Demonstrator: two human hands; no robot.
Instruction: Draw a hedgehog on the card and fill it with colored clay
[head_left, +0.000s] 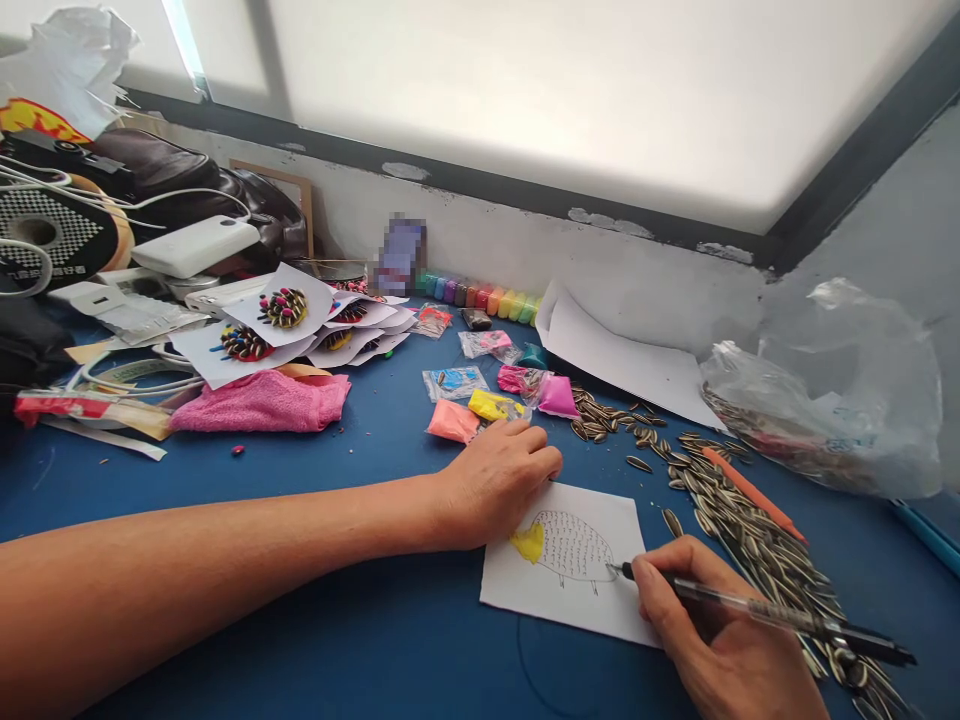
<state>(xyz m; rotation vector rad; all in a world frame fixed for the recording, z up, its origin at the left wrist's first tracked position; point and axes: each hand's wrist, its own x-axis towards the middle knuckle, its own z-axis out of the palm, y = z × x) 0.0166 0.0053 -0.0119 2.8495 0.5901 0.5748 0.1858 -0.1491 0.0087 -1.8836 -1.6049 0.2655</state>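
Note:
A black pen (757, 605) is gripped in my right hand (739, 625), its tip touching the right end of an oval drawing. The drawing is on a small white sheet of paper (600, 620): a body outline full of short dark marks, two thin legs and a yellow clay patch (529, 543) at the left end. My left hand (499, 485) lies at the sheet's upper left corner with its fingers curled; what is under them is hidden. Just beyond its knuckles are an orange clay packet (452, 422) and a yellow clay packet (495, 405).
Striped sunflower seeds (750, 520) spread along the right, with an orange stick (754, 493) on them. A clear plastic bag (840, 400) stands behind. Finished seed pictures (285, 310), a pink towel (262, 402) and a white power bank (195, 246) crowd the left. Clay pieces (487, 298) line the wall.

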